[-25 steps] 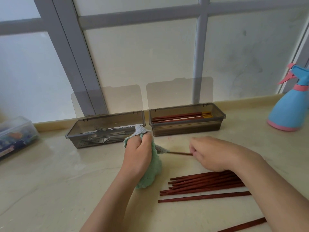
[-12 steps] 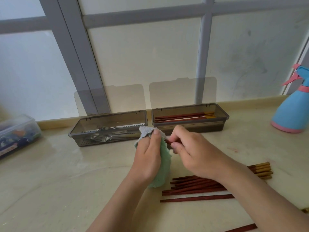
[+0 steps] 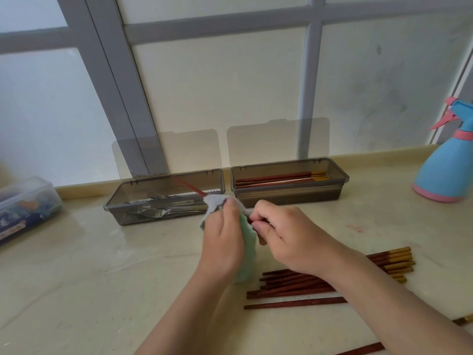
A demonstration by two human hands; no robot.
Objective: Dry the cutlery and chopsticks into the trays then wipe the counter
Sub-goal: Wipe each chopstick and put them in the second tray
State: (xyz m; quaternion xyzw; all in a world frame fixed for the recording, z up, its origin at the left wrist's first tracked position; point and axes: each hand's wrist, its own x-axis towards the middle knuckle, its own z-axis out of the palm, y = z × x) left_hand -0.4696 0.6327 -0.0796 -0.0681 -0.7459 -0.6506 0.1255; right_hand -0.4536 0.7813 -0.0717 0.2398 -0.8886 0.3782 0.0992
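Observation:
My left hand [image 3: 222,242] grips a green cloth [image 3: 247,249] wrapped round a red chopstick [image 3: 190,187]; the chopstick's tip pokes out up-left over the left tray. My right hand [image 3: 284,237] pinches the same chopstick's near end right beside the cloth. A pile of several red chopsticks [image 3: 294,285] with yellow ends lies on the counter under my right forearm. The left grey tray [image 3: 117,201] holds forks. The right grey tray [image 3: 343,175] holds a few chopsticks.
A blue and pink spray bottle [image 3: 445,170] stands at the far right. A clear lidded box [image 3: 25,203] sits at the left edge. Both tray lids stand upright against the window. One more chopstick [image 3: 363,351] lies at the bottom edge.
My right hand has moved left to meet the cloth, pushing the chopstick through it. The chopstick's tip now sticks out beyond the cloth toward the left tray.

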